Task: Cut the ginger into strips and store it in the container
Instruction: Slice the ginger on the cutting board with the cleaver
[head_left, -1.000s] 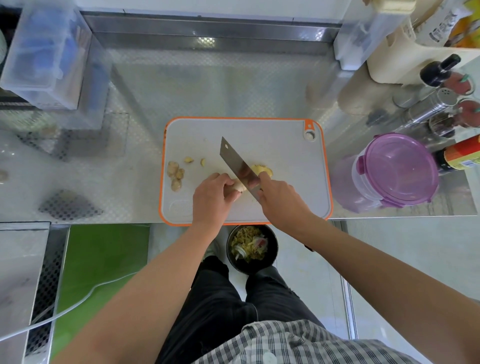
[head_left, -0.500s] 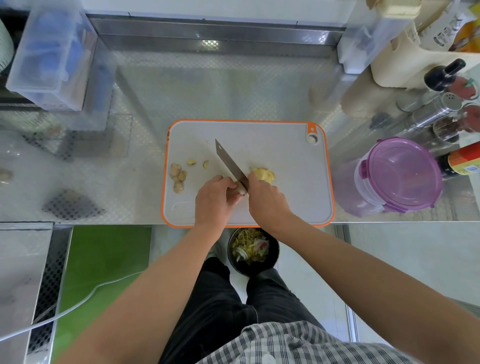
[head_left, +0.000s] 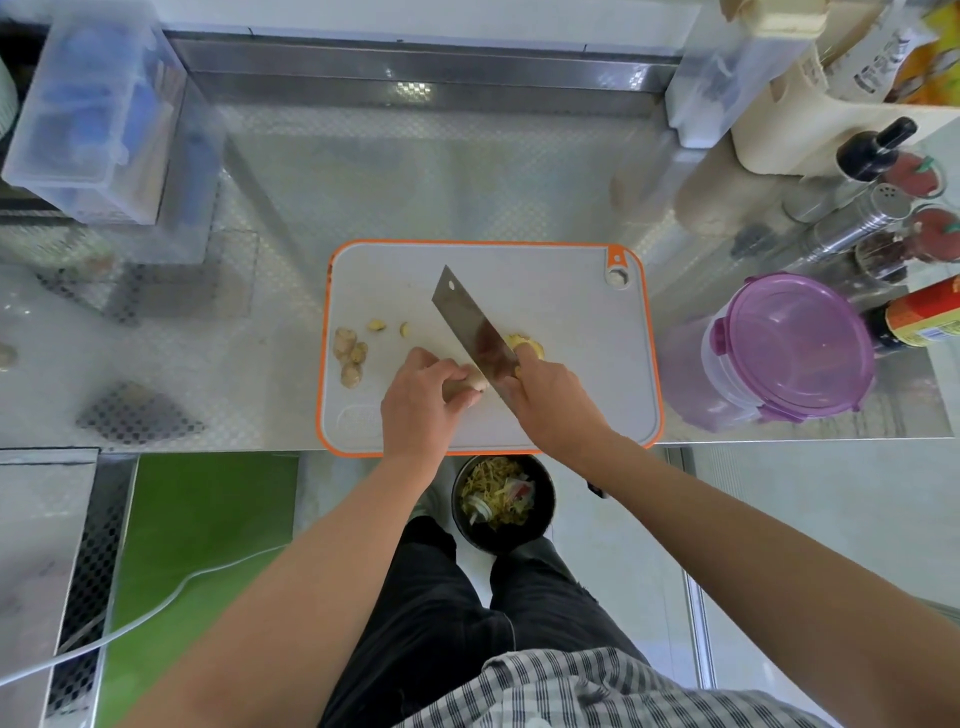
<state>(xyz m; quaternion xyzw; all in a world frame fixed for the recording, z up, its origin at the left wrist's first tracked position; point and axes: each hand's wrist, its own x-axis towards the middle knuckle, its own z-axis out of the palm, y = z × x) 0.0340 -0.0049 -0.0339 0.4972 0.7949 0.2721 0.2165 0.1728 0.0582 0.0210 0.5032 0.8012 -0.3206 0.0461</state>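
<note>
On the white cutting board (head_left: 561, 291) with an orange rim, my left hand (head_left: 421, 402) grips a piece of ginger (head_left: 475, 382) near the board's front middle. My right hand (head_left: 553, 402) holds a cleaver (head_left: 475, 332) by its handle, the blade tilted and raised just right of that ginger. Cut yellow ginger slices (head_left: 527, 344) lie behind the blade. Ginger trimmings (head_left: 350, 358) sit at the board's left. A clear container with a purple lid (head_left: 795, 348) stands closed to the right of the board.
A black bin (head_left: 501, 501) with scraps sits on the floor under the counter's front edge. Bottles and shakers (head_left: 878, 208) crowd the back right. A clear plastic box (head_left: 98, 114) stands at the back left of the steel counter (head_left: 441, 182).
The cleaver came down onto the ginger half a second ago and is now lifted and tilted again. My left hand stayed on the ginger.
</note>
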